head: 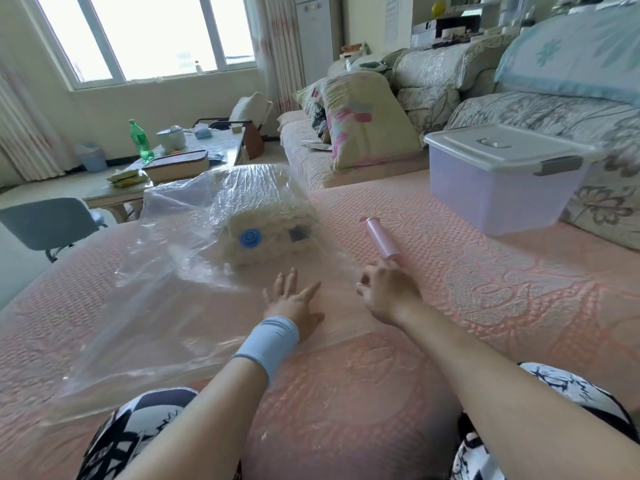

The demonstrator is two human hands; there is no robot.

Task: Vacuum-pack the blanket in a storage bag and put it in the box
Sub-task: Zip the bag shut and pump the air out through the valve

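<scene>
Head view showed the left hand (294,303) flat on the clear storage bag (166,289), fingers spread wide, on the pink quilted cover (485,306). The right hand (386,292), fingers loosely curled and holding nothing, sat at the pink pump's (379,239) near end. Farther on, the cream blanket (266,216) lay inside the bag beneath a blue valve (249,238); the lidded box (498,192) stood far right

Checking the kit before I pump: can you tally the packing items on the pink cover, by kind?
Storage bag: 1
Blanket: 1
Hand pump: 1
Lidded box: 1
Total: 4
</scene>
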